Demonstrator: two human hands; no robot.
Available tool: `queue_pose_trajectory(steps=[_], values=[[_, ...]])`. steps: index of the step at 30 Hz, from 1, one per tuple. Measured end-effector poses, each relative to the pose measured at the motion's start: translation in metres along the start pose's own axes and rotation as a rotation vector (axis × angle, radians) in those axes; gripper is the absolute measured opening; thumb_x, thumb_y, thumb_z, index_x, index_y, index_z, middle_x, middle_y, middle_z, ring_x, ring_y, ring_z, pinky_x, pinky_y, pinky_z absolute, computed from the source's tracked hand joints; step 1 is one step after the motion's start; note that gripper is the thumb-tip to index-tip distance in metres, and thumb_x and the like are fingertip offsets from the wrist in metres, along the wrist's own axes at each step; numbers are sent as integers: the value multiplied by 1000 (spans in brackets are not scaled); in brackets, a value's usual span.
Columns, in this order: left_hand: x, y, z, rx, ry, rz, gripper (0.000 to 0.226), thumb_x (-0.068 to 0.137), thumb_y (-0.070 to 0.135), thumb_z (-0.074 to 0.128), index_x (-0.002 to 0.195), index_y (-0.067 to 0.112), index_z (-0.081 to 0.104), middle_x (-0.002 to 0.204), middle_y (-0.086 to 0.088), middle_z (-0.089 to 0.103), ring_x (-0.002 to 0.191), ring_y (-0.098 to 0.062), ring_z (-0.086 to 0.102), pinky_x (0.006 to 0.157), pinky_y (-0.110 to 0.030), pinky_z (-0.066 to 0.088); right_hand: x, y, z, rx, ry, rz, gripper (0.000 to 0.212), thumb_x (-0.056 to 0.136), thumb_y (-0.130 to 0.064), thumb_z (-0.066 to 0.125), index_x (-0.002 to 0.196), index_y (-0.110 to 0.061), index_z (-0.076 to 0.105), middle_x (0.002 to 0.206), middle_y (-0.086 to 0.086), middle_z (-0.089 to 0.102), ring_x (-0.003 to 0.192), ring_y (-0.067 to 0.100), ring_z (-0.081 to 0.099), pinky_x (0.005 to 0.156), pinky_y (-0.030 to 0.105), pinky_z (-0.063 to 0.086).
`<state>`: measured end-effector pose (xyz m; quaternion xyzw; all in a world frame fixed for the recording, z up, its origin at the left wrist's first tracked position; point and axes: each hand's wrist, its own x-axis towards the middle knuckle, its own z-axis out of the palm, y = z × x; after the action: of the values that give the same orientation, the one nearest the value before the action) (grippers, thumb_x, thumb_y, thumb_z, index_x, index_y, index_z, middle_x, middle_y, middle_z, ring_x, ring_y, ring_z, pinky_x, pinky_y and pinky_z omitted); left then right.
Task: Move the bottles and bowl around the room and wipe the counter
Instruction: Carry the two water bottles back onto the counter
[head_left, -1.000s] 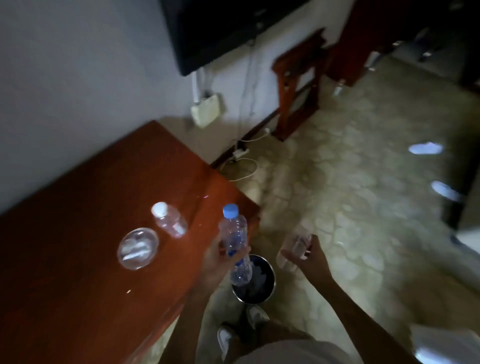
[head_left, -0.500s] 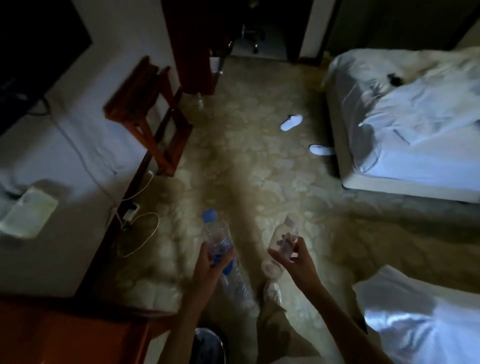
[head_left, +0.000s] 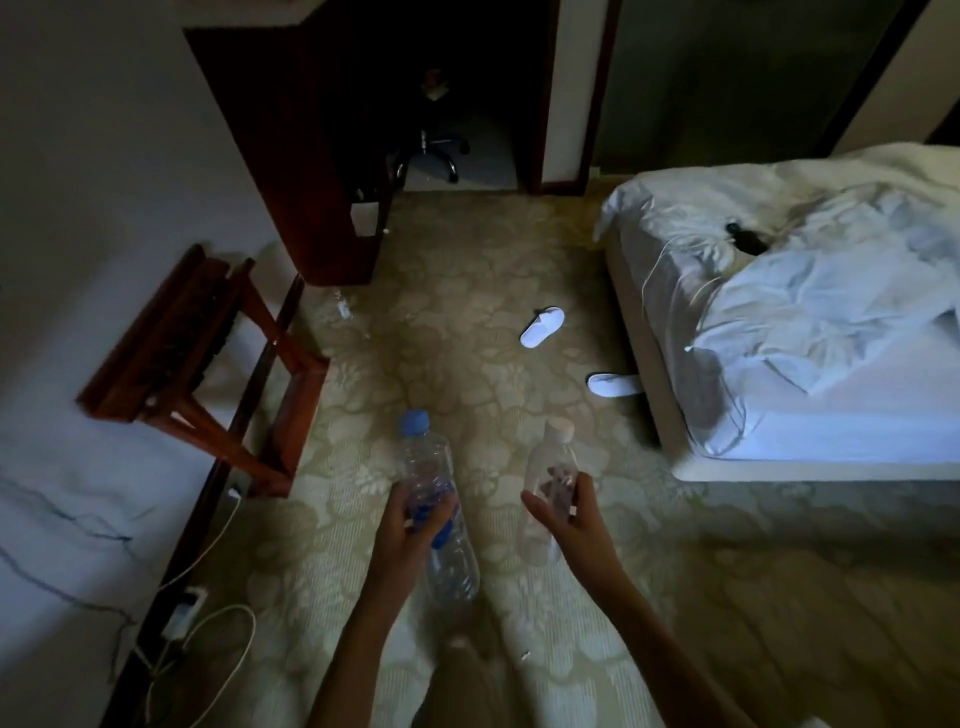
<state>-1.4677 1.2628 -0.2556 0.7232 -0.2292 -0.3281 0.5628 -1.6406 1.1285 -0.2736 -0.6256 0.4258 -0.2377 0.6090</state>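
My left hand (head_left: 410, 525) grips a clear plastic bottle with a blue cap and blue label (head_left: 431, 478), held upright over the carpet. My right hand (head_left: 569, 519) grips a smaller clear bottle with a pale cap (head_left: 550, 467), also upright. Both bottles are at about waist height in front of me, roughly a hand's width apart. The counter, the bowl and the third bottle are out of view.
A bed with rumpled white sheets (head_left: 810, 332) fills the right side. Two white slippers (head_left: 543, 326) lie on the patterned carpet. A wooden luggage rack (head_left: 197, 358) stands by the left wall, a dark cabinet (head_left: 301, 156) beyond it. White cables (head_left: 208, 639) trail along the skirting.
The view has turned away from the red counter toward the room and bed. Both hands still carry their bottles, and the rack and cabinet now appear closer.
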Motion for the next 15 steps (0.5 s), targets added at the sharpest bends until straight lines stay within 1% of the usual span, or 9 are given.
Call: queue_pose_trajectory(steps=[2,3,6,8,9,10,12,13,15], values=[[52,-3,-3,3,24,-7,99,48,82,67,128,25,54,114,16,61,97,10,62,75,-11,53,43,-2,10,12,-2,33,74,63,-68,72,122,-31,47,122,-7,58,112,11,61,86,27,53],[78,-1,-3,25,34,0,100,47,84,66,127,26,54,113,16,61,96,11,62,74,-11,53,67,-4,16,-1,14,29,74,62,-69,72,121,-31,47,121,-7,58,112,12,61,86,27,53],[162,0,-3,43,-56,-41,88,50,74,70,122,27,55,110,13,62,91,13,62,72,-10,52,144,-11,30,21,47,69,69,62,-69,73,117,-35,49,118,-4,59,111,16,62,90,35,54],[178,12,0,12,-69,-24,96,48,77,71,127,23,55,112,10,65,97,5,64,72,-10,52,154,-25,29,33,54,86,57,67,-59,75,113,-37,50,117,-2,59,108,14,62,85,29,53],[253,31,-11,36,-90,-35,101,47,79,70,129,22,55,114,10,66,100,0,64,73,-12,52,223,-49,47,20,66,76,51,69,-55,75,110,-38,50,116,-2,59,105,12,61,82,25,51],[321,50,-23,47,-116,-71,98,49,76,72,129,23,54,114,10,66,103,-3,64,75,-13,52,284,-71,61,35,90,97,50,68,-56,76,108,-40,50,116,-3,59,104,10,61,81,24,50],[333,68,-26,73,-130,-31,79,60,61,78,128,28,54,114,12,66,104,-4,64,80,-18,53,292,-90,60,20,89,67,52,68,-59,76,109,-42,49,116,-8,59,106,8,60,85,28,52],[353,79,-29,30,-155,-22,70,65,53,80,126,31,55,113,13,67,102,-3,65,80,-19,54,310,-100,61,51,72,42,51,70,-56,75,111,-42,48,116,-9,59,107,7,60,85,29,52],[411,98,-33,9,-152,-39,56,68,44,81,119,36,57,109,10,69,99,-3,68,74,-18,55,363,-113,65,65,133,51,52,73,-53,74,116,-40,48,118,-10,60,108,7,61,84,27,53]])
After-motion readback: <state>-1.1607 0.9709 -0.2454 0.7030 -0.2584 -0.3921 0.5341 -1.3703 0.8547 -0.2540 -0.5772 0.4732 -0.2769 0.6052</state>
